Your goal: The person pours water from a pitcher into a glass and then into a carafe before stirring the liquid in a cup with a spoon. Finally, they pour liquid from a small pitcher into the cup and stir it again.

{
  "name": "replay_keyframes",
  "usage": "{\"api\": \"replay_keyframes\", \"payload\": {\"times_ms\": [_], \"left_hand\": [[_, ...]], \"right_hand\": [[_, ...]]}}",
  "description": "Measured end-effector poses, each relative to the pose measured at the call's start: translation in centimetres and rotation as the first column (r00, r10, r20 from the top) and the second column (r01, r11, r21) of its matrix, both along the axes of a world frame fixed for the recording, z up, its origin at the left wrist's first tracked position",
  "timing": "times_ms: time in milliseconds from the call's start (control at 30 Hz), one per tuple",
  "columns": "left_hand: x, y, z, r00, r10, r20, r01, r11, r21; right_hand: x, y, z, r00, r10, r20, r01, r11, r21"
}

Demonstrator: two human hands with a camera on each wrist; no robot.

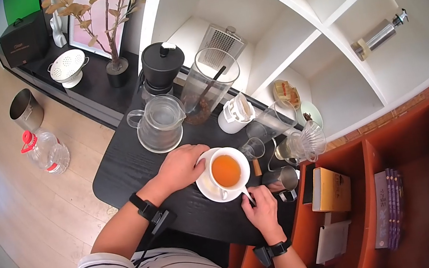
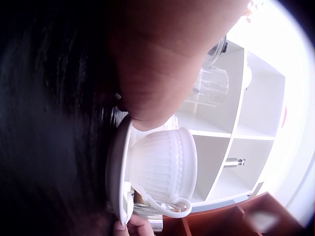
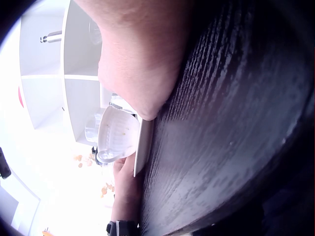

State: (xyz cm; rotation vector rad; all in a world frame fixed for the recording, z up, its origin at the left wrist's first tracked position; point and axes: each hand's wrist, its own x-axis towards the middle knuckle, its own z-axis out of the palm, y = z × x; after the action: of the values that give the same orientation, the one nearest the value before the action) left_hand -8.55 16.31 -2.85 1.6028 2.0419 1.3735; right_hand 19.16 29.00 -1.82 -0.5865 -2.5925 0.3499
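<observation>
A white cup (image 1: pixel 243 158) of amber liquid (image 1: pixel 226 171) stands upright on a white saucer (image 1: pixel 207 188) near the front of the black table. My left hand (image 1: pixel 179 169) grips the saucer's left rim, thumb close beside the cup. At the opposite rim, my right hand (image 1: pixel 263 209) pinches the saucer's edge, by the end of a white spoon (image 1: pixel 246 192). From the left wrist, the cup (image 2: pixel 165 164) shows ribbed sides and a curled handle (image 2: pixel 177 208). In the right wrist view the saucer (image 3: pixel 142 147) is close over the tabletop, and the hand hides part of its rim.
Behind the cup are a glass pitcher (image 1: pixel 160 126), a black grinder (image 1: pixel 163 65), a tall glass cylinder (image 1: pixel 219 64) and a drip-bag cup (image 1: pixel 234 118). A small glass (image 1: pixel 253 149) and metal jug (image 1: pixel 285 177) stand right. White shelves (image 1: pixel 294 62) and a brown bookcase (image 1: pixel 413 156) border the table (image 1: pixel 123 167).
</observation>
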Motion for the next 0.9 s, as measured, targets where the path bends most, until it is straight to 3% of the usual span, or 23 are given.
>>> {"api": "replay_keyframes", "payload": {"times_ms": [267, 333, 800, 900], "left_hand": [[-0.1, -0.1, 0.7, 0.998, -0.013, 0.056, 0.017, 0.997, -0.071], [0.0, 0.0, 0.2, 1.000, 0.005, -0.004, -0.005, 1.000, 0.017], [0.0, 0.1, 0.1, 1.000, 0.006, 0.005, -0.006, 1.000, 0.013], [0.0, 0.1, 0.0, 1.000, 0.009, 0.000, -0.009, 1.000, 0.019]], "right_hand": [[-0.1, 0.1, 0.0, 1.000, 0.001, -0.001, -0.001, 1.000, -0.005], [-0.2, 0.1, 0.0, 1.000, 0.003, -0.007, -0.003, 1.000, 0.005], [-0.4, 0.2, 0.0, 0.998, 0.024, -0.060, -0.022, 0.999, 0.038], [-0.1, 0.1, -0.1, 1.000, -0.014, -0.002, 0.014, 1.000, -0.011]]}}
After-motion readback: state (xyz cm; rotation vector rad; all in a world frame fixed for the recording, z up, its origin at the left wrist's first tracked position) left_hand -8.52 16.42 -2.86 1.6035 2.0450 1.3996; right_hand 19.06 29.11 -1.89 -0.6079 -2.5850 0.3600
